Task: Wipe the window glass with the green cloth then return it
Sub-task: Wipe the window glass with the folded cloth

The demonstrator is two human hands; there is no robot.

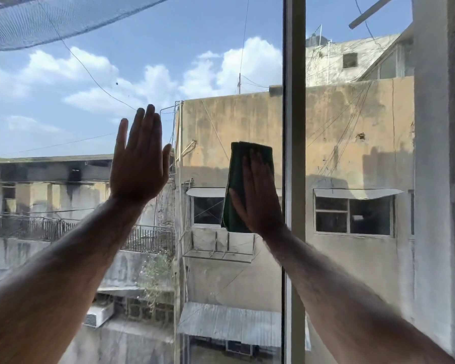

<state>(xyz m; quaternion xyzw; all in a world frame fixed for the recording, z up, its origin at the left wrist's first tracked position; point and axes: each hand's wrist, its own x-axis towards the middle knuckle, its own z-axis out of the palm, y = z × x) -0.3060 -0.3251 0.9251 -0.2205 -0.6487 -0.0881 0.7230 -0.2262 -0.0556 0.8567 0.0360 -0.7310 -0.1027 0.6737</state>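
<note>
The window glass fills most of the view, with sky and buildings behind it. A folded dark green cloth lies flat against the pane, just left of the vertical frame bar. My right hand presses the cloth onto the glass with its palm and straight fingers; the cloth shows above and to the left of the hand. My left hand is raised flat near the pane further left, fingers together and pointing up, holding nothing. I cannot tell whether it touches the glass.
A vertical window frame bar runs top to bottom right beside the cloth. A second pane lies to its right, ending at a white wall edge. A blue net hangs outside at the top left.
</note>
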